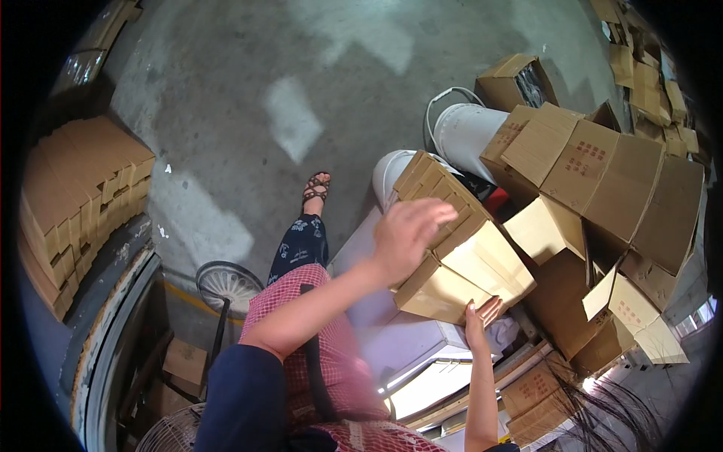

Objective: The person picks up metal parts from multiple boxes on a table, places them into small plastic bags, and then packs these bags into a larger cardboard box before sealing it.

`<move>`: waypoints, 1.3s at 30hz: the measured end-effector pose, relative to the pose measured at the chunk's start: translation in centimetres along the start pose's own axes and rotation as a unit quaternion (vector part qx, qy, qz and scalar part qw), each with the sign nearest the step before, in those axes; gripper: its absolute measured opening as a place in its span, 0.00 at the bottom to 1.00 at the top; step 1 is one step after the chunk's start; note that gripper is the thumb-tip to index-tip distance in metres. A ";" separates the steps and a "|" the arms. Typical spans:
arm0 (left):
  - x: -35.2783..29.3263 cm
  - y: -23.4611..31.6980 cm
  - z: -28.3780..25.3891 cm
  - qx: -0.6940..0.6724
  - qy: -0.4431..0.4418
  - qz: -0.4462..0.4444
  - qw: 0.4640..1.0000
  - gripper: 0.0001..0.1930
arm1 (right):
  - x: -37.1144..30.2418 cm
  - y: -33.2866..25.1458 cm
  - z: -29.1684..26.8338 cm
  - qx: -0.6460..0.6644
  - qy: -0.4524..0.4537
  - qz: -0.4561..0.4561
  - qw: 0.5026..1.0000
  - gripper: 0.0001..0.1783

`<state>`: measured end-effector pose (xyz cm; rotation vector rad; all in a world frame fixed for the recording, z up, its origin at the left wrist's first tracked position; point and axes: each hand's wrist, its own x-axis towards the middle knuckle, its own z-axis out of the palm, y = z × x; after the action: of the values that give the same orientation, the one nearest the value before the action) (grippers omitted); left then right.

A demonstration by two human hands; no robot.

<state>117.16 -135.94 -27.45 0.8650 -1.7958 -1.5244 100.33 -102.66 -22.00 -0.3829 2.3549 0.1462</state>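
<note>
1. Left hand (410,235): open, fingers extended, blurred, in front of the cardboard cartons (486,260); contact cannot be told.
2. Right hand (479,322): open, fingers spread at the cartons' lower edge, apparently touching.
3. Cartons: above white surface (414,343), just beside white bucket (388,173).

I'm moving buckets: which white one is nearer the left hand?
The lower-left bucket, just beyond the left hand; the other bucket, near the small open carton, is farther off.
</note>
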 end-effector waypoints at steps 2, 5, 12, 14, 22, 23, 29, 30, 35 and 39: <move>-1.7 1.7 1.4 0.017 -0.030 0.002 0.999 0.19 | 0.3 2.5 1.0 -0.058 0.036 -0.021 0.997 0.50; -4.0 2.2 2.8 0.046 -0.061 0.005 0.997 0.24 | 1.1 3.9 1.7 -0.088 0.048 -0.028 0.995 0.46; -4.9 -1.0 2.5 -0.233 0.019 -0.153 0.960 0.14 | 0.9 1.4 0.5 -0.002 0.019 -0.001 1.000 0.50; -5.4 -4.0 2.2 -0.351 0.114 -0.281 0.886 0.13 | 0.5 1.5 0.5 0.008 0.016 0.008 1.000 0.51; -10.1 -12.4 1.0 -0.071 -0.028 -0.438 0.896 0.18 | 0.5 0.8 -0.1 -0.001 0.001 0.018 1.000 0.52; -10.0 -12.3 0.8 -0.070 -0.030 -0.438 0.896 0.18 | 0.4 0.8 -0.1 -0.001 0.000 0.020 1.000 0.52; -9.2 -9.9 0.5 -0.081 -0.065 -0.328 0.939 0.17 | 0.1 0.5 -0.1 0.002 0.000 0.023 1.000 0.52; -9.6 -9.2 0.9 -0.083 -0.040 -0.362 0.927 0.17 | 0.1 0.4 -0.1 0.003 0.000 0.024 1.000 0.52; -8.7 -8.9 -0.9 -0.116 -0.068 -0.329 0.935 0.17 | 0.0 0.4 -0.1 0.005 -0.001 0.025 1.000 0.53; -10.4 -8.1 -0.5 -0.108 -0.128 -0.269 0.948 0.17 | 0.0 0.2 -0.2 0.004 -0.002 0.023 1.000 0.53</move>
<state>124.47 -128.81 -35.87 1.1511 -1.5895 -2.2232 100.13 -102.47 -21.90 -0.3232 2.3611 0.1586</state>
